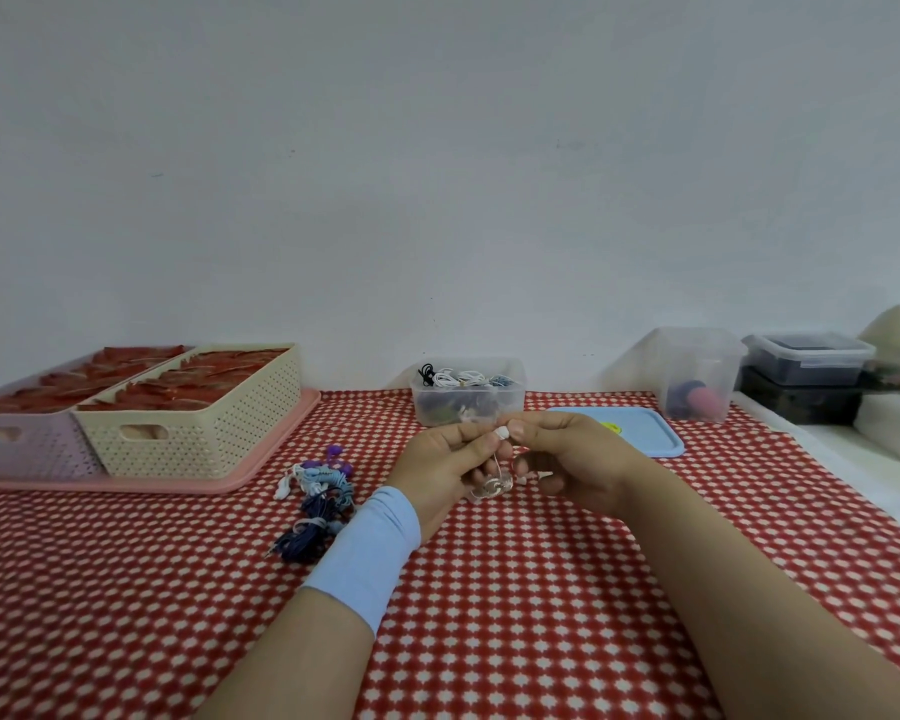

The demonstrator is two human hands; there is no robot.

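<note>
Earbud (pixel 502 433) pinched between left hand (pixel 445 472) and right hand (pixel 567 459), cord (pixel 497 464) hanging vertically below

Person's two arms showing from the near edge, left hand (pixel 437 472) wearing a pale blue wristband (pixel 366 556), plain smooth stretch fabric hugging the wrist, left forearm (pixel 292 662) running bare below it, right hand (pixel 567 459) and right forearm (pixel 749 589) showing bare throughout
</note>
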